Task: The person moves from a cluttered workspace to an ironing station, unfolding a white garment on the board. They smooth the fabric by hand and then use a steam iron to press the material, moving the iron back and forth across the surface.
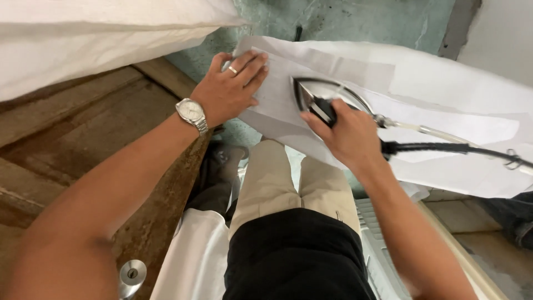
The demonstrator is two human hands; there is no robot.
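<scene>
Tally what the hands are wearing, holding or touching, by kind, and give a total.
Iron, gripped by the right hand: 1
White cloth, pressed flat by the left hand: 1
Wristwatch: 1
Ring: 1
Lines off the iron, one black cord and one clear hose: 2
Total: 6

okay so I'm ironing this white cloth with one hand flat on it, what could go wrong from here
1. The left hand lies flat on the white cloth close to the tip of the iron; a forward stroke could burn the fingers.
2. The black cord and pale tube trail across the cloth and could snag or drag it into creases.
</scene>
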